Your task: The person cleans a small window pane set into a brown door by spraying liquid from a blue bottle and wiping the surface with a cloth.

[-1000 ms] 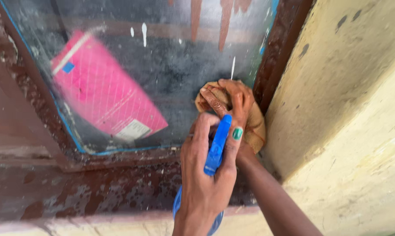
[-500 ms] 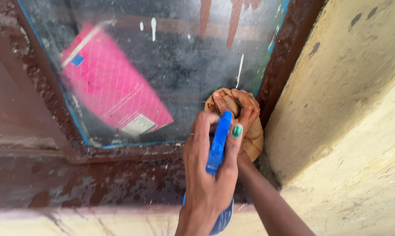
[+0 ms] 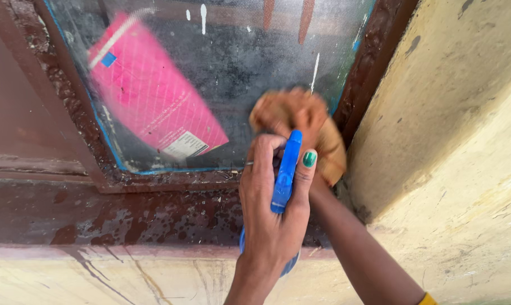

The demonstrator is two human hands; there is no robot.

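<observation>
The yellow wall [image 3: 464,169] fills the right side and runs along the bottom, its paint scuffed and streaked. Set into it is a dark brown window frame [image 3: 125,209], rusty and flecked with pale spots, and inside that a dusty glass pane [image 3: 238,62] with a fine mesh look and a few paint drips. Behind the glass a pink box [image 3: 154,101] leans at a tilt.

At the pane's lower right corner the right hand [image 3: 303,121] presses a brown cloth [image 3: 329,147] flat against the glass, its grip closed over the bunched fabric (both are blurred). Just below it the left hand [image 3: 272,209] has its grip clamped around a blue spray bottle [image 3: 285,175], nozzle toward the glass, thumb and fingers wrapped about the neck.

What could go wrong, judging from this: the cloth works tight against the rough, flaking frame edge, so it may snag or scrape the knuckles. The two hands sit almost touching, so spray could hit the wiping hand rather than the pane. Hard pressure on old glass might also loosen it.
</observation>
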